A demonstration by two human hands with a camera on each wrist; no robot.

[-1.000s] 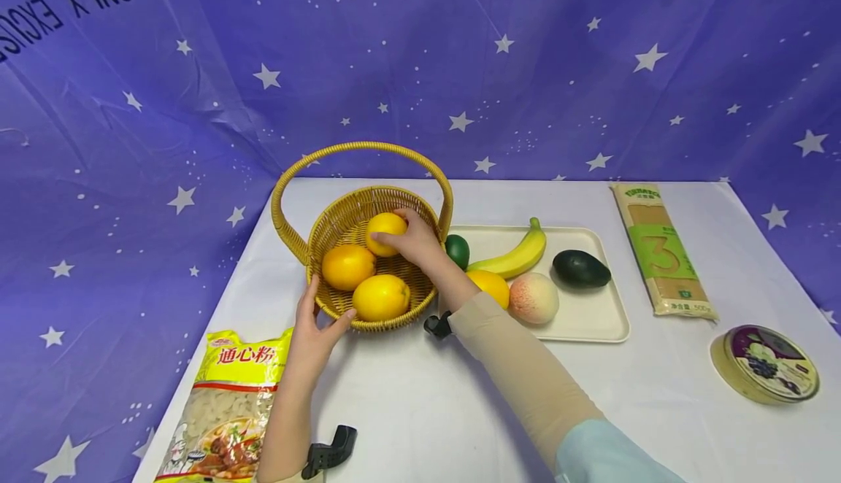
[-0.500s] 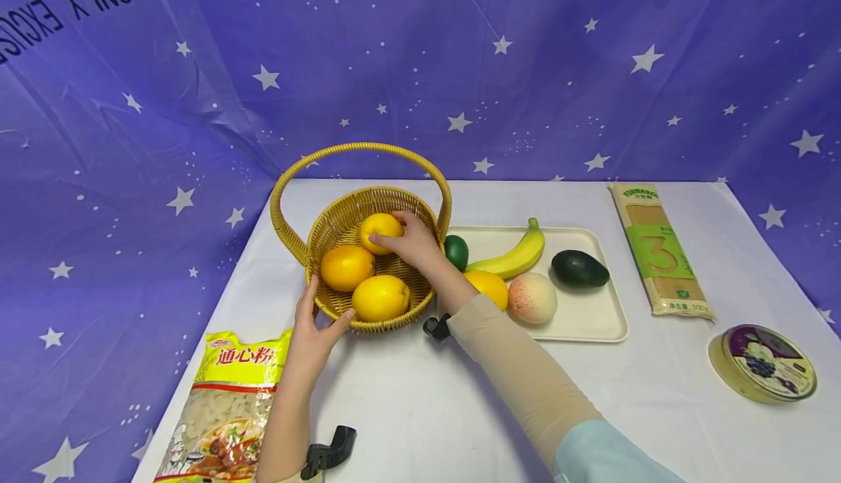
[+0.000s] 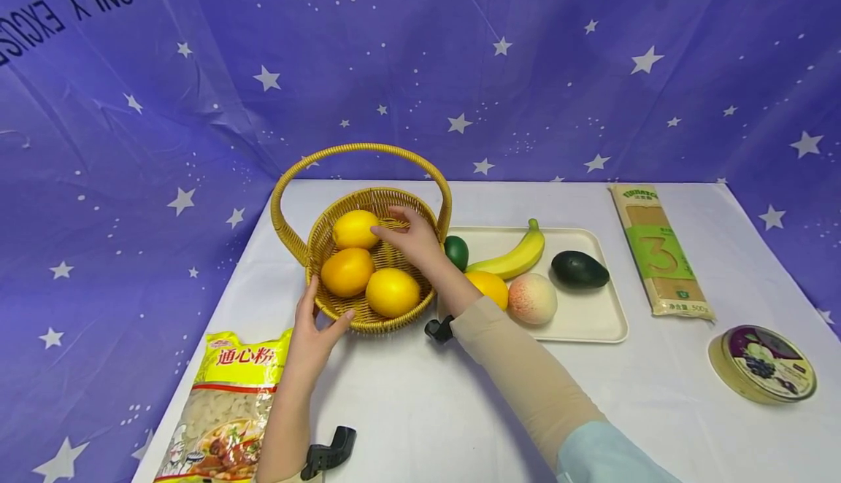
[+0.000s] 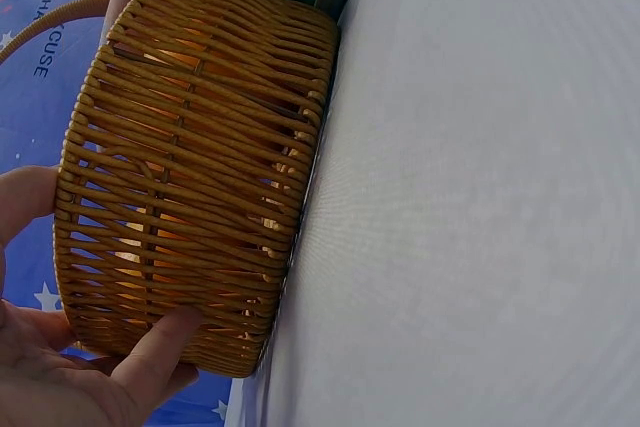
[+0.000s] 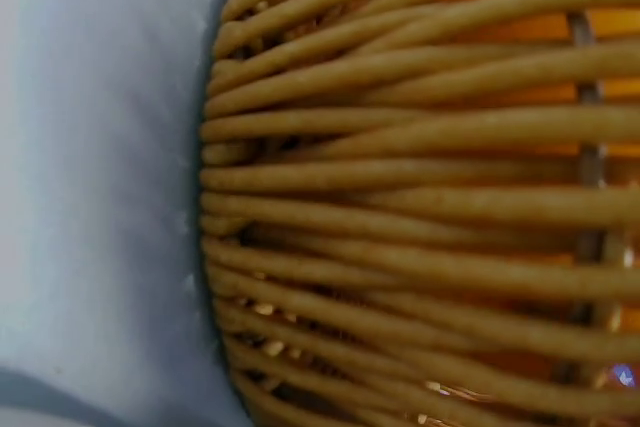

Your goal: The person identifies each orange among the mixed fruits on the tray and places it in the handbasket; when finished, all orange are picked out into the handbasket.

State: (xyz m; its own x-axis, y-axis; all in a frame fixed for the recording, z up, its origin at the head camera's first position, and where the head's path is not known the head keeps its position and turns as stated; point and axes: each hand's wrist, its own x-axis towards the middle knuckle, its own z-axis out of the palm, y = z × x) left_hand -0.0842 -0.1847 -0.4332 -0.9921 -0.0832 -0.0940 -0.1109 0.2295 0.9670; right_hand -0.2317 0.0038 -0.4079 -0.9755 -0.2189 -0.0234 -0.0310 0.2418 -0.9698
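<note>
A wicker basket (image 3: 374, 197) with a tall arched handle holds a yellow lemon (image 3: 355, 230) at the back, an orange-yellow fruit (image 3: 347, 272) at the left and a second lemon (image 3: 393, 293) in front. My left hand (image 3: 315, 341) rests against the near left side of the basket, thumb and fingers spread along rim and wall. My right hand (image 3: 415, 241) reaches inside, fingers spread, its thumb tip touching or very close to the back lemon. In the right wrist view, the wicker wall (image 5: 420, 177) fills most of the picture and hides that hand.
A cream tray (image 3: 578, 326) at the right bears a banana (image 3: 515, 255), a peach (image 3: 534, 299), an avocado (image 3: 580, 269), a green fruit (image 3: 456, 251) and an orange-yellow fruit (image 3: 490, 288). Around lie a noodle pack (image 3: 662, 253), a round tub (image 3: 765, 364) and a pasta bag (image 3: 226, 410).
The lemon at my right hand has moved left to the basket's back left, and my fingers have come off it. The front lemon has shifted right. My left hand has stayed put.
</note>
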